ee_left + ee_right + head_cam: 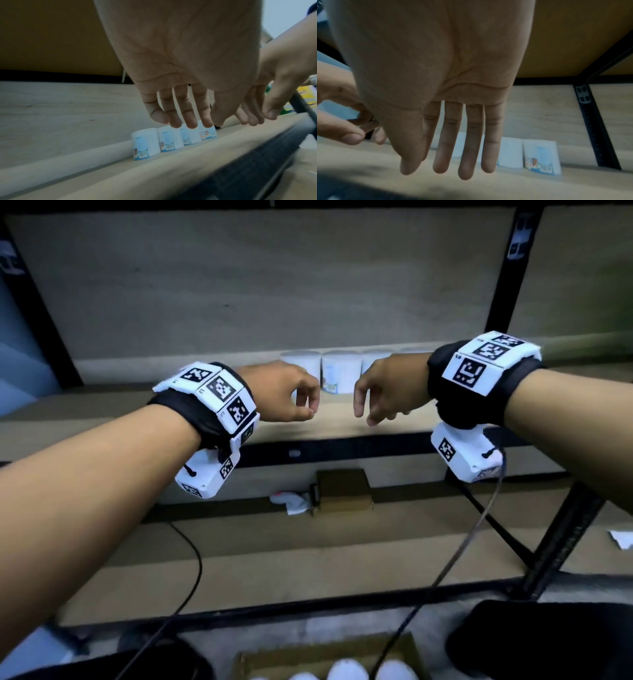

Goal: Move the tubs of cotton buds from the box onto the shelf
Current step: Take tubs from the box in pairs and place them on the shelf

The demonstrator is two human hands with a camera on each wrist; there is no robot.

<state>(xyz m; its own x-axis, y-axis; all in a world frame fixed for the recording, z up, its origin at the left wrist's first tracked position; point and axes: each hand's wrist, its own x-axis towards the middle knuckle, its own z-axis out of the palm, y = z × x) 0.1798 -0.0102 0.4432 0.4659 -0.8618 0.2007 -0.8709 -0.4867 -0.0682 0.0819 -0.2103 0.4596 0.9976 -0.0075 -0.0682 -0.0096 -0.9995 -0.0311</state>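
Note:
Several white tubs of cotton buds (340,373) with blue labels stand in a row at the back of the wooden shelf (102,405), also seen in the left wrist view as the tubs (145,143) and in the right wrist view as the tubs (541,158). My left hand (291,395) and my right hand (380,392) hover side by side in front of the row, both empty, fingers relaxed and pointing down. My left fingers (188,117) and right fingers (469,155) hang straight, clear of the tubs. More white tub lids (346,671) show in the cardboard box (246,660) at the bottom edge.
Black metal uprights (507,268) frame the shelf bay. On a lower shelf lie a small brown box (342,491) and crumpled white paper (291,501). Cables (479,525) hang from both wrist units. A dark object (548,642) sits at the lower right.

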